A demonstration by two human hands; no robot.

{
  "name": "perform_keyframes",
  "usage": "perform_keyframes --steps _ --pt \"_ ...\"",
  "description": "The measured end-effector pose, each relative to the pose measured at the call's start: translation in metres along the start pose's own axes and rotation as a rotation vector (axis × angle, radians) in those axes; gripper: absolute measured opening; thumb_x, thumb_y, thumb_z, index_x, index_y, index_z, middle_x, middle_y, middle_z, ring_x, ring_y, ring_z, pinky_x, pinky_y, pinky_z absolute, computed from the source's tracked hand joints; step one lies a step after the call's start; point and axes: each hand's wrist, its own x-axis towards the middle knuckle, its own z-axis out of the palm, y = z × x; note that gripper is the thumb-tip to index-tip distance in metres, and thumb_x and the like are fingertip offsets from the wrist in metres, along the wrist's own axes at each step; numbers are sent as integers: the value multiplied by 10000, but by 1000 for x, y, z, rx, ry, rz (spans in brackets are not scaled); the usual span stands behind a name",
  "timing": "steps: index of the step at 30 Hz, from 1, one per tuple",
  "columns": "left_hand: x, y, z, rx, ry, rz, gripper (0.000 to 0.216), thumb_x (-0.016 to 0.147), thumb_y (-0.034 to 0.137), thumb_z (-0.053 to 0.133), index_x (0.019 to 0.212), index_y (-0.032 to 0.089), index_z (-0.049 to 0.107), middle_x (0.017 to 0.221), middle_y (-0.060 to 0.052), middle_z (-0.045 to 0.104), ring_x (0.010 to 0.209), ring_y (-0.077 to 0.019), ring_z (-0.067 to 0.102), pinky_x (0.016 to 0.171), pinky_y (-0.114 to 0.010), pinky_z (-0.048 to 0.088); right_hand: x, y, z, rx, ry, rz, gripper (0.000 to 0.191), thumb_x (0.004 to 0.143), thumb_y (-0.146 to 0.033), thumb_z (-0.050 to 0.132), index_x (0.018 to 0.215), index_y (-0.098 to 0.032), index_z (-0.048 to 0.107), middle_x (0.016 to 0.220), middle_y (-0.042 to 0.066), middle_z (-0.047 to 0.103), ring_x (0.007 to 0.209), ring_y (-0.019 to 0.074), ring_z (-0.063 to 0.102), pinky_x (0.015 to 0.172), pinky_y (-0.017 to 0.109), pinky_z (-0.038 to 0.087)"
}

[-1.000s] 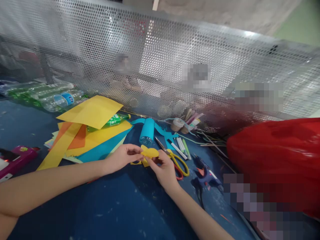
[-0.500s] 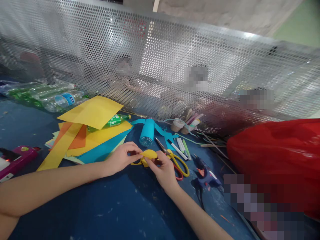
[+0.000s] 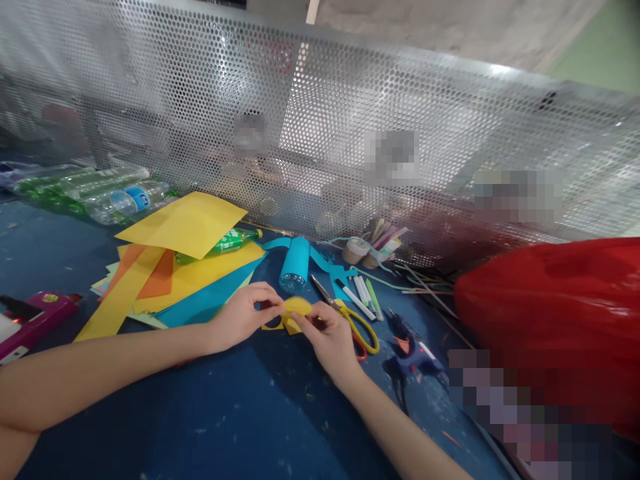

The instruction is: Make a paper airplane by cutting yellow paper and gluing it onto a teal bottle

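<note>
no legible writing. left hand (image 3: 243,315) and right hand (image 3: 327,335) pinch yellow paper piece (image 3: 295,308); scissors (image 3: 356,325), glue gun (image 3: 413,343) beside.

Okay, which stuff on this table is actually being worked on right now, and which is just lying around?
In use: yellow paper piece, pinched between left hand and right hand.

Lying about: scissors, glue gun, blue tube, paper sheets, plastic bottles, red bag.
</note>
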Motion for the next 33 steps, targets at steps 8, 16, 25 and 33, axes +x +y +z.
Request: perform_keyframes --steps 8,16,25,33 --pt "12 21 -15 -15 76 -66 157 826 321 594 814 190 680 816 -40 640 750 -158 576 669 -289 476 10 2 -8 68 5 39 260 794 -373 625 985 -207 686 676 2 562 551 128 487 477 239 413" --pt "28 11 -56 402 387 179 204 850 331 550 939 235 706 749 -22 682 707 -161 588 737 -316 459 16 13 -14 -95 58 65 248 803 -392 585 867 -181 699 714 49 658 528 149 527 467 263 426" --pt "40 -44 -65 813 166 22 211 812 232 506 857 236 712 853 -63 704 809 -227 619 704 -335 443 18 13 -24 -560 -96 -81 226 750 -413 654 822 -199 643 811 65 640 685 209 596 608 332 479" --pt "40 -38 -64 834 200 94 297 746 105 468 945 161 682 886 -113 600 880 -266 552 795 -390 442 0 0 -5 -894 -214 -316 118 756 -258 663 734 -217 555 739 47 640 689 218 592 595 303 422"
